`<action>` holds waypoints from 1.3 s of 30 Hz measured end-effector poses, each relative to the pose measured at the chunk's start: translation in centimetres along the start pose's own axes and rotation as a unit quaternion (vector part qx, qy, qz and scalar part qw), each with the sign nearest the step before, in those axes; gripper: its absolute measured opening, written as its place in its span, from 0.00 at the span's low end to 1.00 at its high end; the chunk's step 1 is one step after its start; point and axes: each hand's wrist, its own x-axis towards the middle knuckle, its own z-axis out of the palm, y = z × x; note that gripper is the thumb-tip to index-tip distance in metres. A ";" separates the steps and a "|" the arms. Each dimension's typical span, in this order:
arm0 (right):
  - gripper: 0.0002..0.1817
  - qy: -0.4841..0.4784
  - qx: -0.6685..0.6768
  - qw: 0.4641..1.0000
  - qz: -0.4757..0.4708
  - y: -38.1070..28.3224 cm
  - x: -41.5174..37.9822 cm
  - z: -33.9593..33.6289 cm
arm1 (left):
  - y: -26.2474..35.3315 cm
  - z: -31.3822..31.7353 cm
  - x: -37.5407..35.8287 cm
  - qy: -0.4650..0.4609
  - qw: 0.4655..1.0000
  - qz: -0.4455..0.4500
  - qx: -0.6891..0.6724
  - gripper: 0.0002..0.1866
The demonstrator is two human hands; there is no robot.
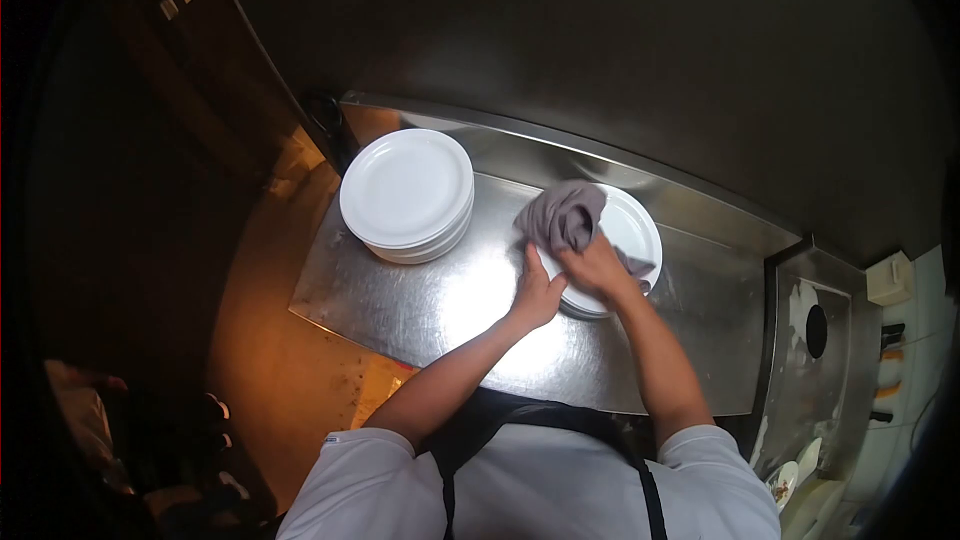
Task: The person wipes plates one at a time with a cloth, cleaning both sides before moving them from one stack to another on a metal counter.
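A white plate (628,223) lies on top of a stack at the right part of the steel counter (690,280). My right hand (595,265) is closed on a grey cloth (563,212) bunched over the plate's left side, with a loose end of it hanging near the lower right rim. At the plate's near left edge, my left hand (540,292) grips the rim, its thumb beside the cloth. Some of its fingers are hidden. To the left stands a taller stack of white plates (408,185), apart from both hands.
A raised steel edge (560,140) runs along the counter's back. On the right is a sink unit (815,340) with a dark round opening, and a used dish (785,485) sits near its front. A person's shoes (225,440) show at the lower left.
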 end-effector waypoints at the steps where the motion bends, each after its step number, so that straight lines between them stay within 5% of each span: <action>1: 0.29 -0.041 0.036 0.997 0.053 0.7 -1.3 0.2 | 0.0 -0.1 0.0 -0.005 1.000 0.007 -0.005 0.48; 3: 0.30 -0.115 0.021 0.993 -0.028 0.7 -4.8 -2.6 | -0.1 -0.5 0.1 -0.010 1.000 0.019 -0.022 0.49; 5: 0.31 -0.146 -0.042 0.981 0.123 0.4 -7.7 -6.8 | -0.3 -0.5 -0.1 -0.010 0.999 0.029 -0.043 0.50; 8: 0.29 -0.064 -0.222 0.973 0.016 5.9 -7.4 -8.5 | -0.2 -0.7 -0.1 -0.037 0.998 0.047 -0.023 0.57; 11: 0.28 -0.007 -0.243 0.967 0.081 6.8 -3.4 -6.0 | 1.9 -2.3 -0.8 -0.102 0.990 0.057 0.078 0.75; 14: 0.27 0.053 -0.152 0.986 0.053 6.0 0.4 -1.2 | 2.0 -1.0 -1.0 -0.043 0.991 0.035 0.124 0.79; 18: 0.29 -0.043 -0.057 0.997 0.004 -1.4 0.4 0.8 | 1.6 -1.2 -0.9 -0.049 0.986 0.047 0.153 0.79; 20: 0.29 -0.021 -0.011 0.999 -0.039 -2.2 -3.1 0.8 | -1.6 -0.7 0.5 -0.057 0.946 0.173 0.268 0.76; 23: 0.34 -0.100 -0.009 0.995 0.017 -0.6 -9.2 -2.5 | -1.4 -1.0 0.2 -0.012 0.991 0.097 0.086 0.70; 26: 0.36 -0.158 0.024 0.981 0.108 0.4 -10.8 -8.2 | -2.3 -0.5 0.9 0.002 0.987 0.110 0.117 0.80; 27: 0.34 -0.048 -0.036 0.992 0.108 2.6 -11.8 -8.3 | -0.1 -1.3 0.1 -0.013 0.986 0.100 0.133 0.82; 31: 0.23 -0.015 -0.210 0.977 0.028 7.5 -5.8 -6.8 | 1.3 -1.6 -0.3 -0.034 0.985 0.083 0.149 0.86; 34: 0.21 0.056 -0.184 0.981 -0.028 7.0 -0.4 -1.9 | 0.8 -1.4 -0.2 -0.015 0.988 0.124 0.096 0.86; 37: 0.26 0.000 -0.090 0.994 -0.068 3.2 0.9 2.6 | -0.3 -0.9 -0.6 0.003 0.985 0.089 0.146 0.83; 39: 0.36 -0.004 -0.103 0.993 -0.053 5.0 -2.5 5.2 | -3.6 0.6 0.3 -0.009 0.933 0.237 0.269 0.76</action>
